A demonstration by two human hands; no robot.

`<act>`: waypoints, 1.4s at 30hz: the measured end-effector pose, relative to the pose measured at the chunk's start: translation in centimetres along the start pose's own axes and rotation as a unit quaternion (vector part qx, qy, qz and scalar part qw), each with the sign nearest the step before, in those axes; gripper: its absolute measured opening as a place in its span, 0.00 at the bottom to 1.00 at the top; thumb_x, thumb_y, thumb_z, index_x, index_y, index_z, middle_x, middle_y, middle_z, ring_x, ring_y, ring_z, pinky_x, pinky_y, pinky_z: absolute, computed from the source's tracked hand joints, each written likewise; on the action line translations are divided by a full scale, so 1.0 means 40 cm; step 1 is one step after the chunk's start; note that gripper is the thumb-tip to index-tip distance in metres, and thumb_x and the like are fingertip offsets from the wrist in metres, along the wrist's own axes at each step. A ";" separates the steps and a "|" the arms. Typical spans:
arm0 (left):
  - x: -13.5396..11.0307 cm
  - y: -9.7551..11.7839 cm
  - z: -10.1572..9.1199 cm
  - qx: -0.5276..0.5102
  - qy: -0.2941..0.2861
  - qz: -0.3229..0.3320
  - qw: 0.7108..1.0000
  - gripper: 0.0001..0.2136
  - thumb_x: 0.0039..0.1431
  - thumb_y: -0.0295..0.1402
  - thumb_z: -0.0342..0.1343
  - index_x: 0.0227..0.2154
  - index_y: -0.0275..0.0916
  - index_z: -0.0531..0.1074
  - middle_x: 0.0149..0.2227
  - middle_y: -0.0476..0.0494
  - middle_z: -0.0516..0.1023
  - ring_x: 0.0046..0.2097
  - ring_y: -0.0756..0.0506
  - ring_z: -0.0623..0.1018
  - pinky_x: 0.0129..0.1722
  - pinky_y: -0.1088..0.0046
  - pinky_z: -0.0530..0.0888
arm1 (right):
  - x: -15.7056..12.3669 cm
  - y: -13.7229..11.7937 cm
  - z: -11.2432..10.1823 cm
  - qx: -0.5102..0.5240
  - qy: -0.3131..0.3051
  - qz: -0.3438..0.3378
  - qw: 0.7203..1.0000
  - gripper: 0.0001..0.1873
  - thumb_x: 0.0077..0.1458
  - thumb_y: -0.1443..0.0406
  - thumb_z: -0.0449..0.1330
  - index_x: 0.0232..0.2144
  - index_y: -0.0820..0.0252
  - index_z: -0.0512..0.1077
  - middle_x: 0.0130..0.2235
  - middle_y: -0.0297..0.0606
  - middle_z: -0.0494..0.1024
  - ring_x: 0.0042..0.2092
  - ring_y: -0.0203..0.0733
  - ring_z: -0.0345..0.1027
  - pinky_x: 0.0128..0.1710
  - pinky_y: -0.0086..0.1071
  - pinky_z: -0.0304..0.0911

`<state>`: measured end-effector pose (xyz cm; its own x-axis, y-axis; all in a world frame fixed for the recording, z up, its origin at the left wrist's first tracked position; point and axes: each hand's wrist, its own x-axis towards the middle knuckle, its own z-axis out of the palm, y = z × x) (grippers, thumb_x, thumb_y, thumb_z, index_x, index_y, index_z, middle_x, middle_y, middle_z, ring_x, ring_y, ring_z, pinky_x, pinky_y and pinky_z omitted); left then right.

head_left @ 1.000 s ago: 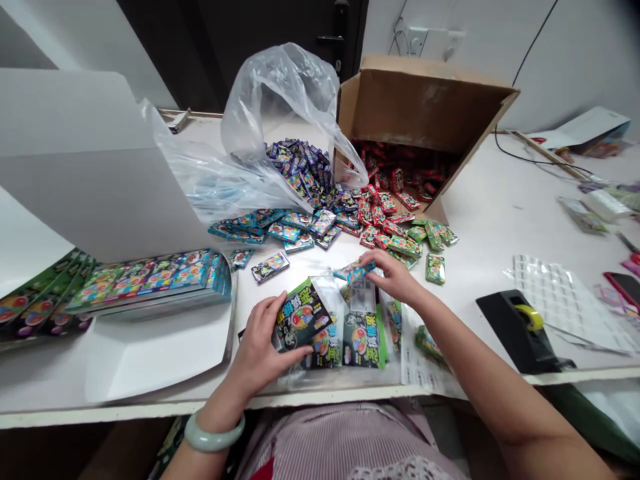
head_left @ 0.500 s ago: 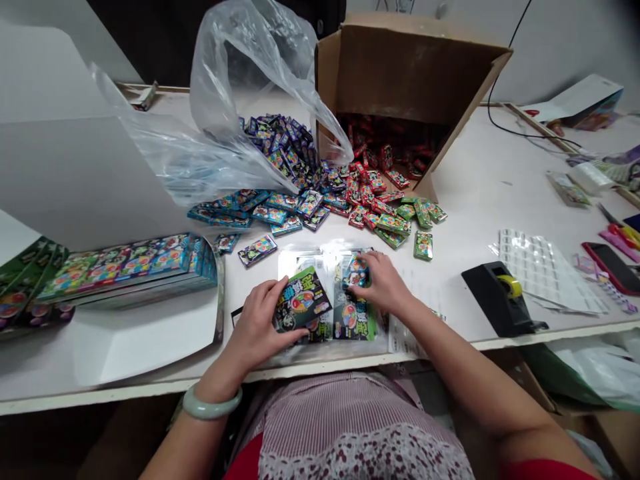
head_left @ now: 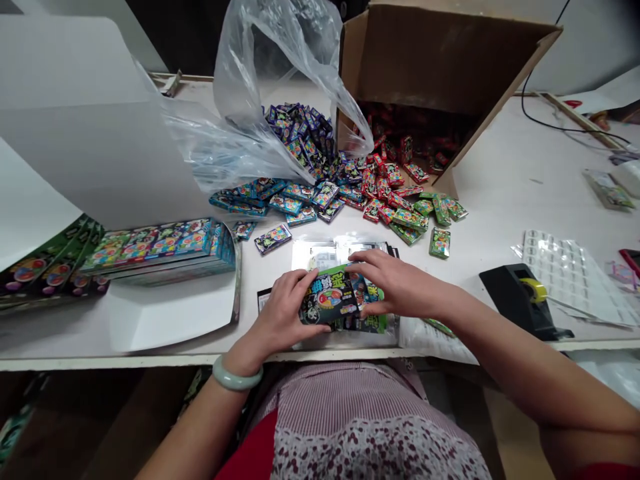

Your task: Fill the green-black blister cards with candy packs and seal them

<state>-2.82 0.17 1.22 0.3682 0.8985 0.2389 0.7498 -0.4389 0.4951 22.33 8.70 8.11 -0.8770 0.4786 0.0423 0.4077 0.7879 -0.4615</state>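
A black candy packet (head_left: 327,297) with a green edge and colourful print is tilted up between my hands. My left hand (head_left: 285,310) grips its left side, thumb along the bottom and fingers behind. My right hand (head_left: 400,283) is closed at its right end, fingers on top and thumb below. Some blue shows beside the right fingers, but what they pinch is mostly covered. Beneath lie more packets (head_left: 373,323) and clear plastic sleeves (head_left: 310,253). Just beyond them rests a single purple small box (head_left: 273,239).
Loose small boxes lie in blue (head_left: 285,203), purple (head_left: 305,133), red (head_left: 383,183) and green (head_left: 440,241) groups. Behind stand a clear plastic bag (head_left: 230,87) and an open cardboard carton (head_left: 450,60). A white display box (head_left: 170,327) is at left, a tape dispenser (head_left: 515,300) at right.
My right hand has moved left with the small blue box to the packet's right end, and that box is now largely hidden. The view has shifted, so the table appears further right.
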 end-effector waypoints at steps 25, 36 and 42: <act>-0.022 0.102 0.075 -0.497 0.068 -0.182 0.846 0.31 0.58 0.31 0.56 0.62 0.52 0.50 0.53 0.43 0.68 0.46 0.46 0.75 0.45 0.69 0.75 | -0.019 -0.039 0.121 0.313 0.209 0.175 0.910 0.13 0.54 0.64 0.60 0.44 0.49 0.70 0.47 0.38 0.68 0.47 0.42 0.67 0.45 0.40 0.67; -0.029 0.090 0.068 -0.429 0.092 -0.169 0.882 0.23 0.58 0.33 0.55 0.57 0.44 0.60 0.53 0.40 0.72 0.50 0.43 0.75 0.48 0.62 0.76 | -0.041 -0.064 0.181 0.384 0.287 0.238 0.845 0.07 0.56 0.60 0.58 0.36 0.55 0.70 0.32 0.35 0.73 0.33 0.37 0.68 0.33 0.34 0.68; 0.042 0.113 0.036 -0.402 0.202 -0.187 0.873 0.06 0.61 0.33 0.53 0.35 0.39 0.73 0.40 0.44 0.79 0.44 0.47 0.77 0.48 0.66 0.74 | -0.029 -0.028 0.138 0.452 0.262 0.210 0.826 0.08 0.52 0.62 0.61 0.35 0.55 0.69 0.37 0.36 0.72 0.38 0.38 0.69 0.33 0.32 0.66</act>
<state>1.98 -0.32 2.63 -0.1652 0.9778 0.1288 0.0888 -0.1153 0.9894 21.47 5.12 3.68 -0.3785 0.9254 -0.0214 0.0843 0.0115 -0.9964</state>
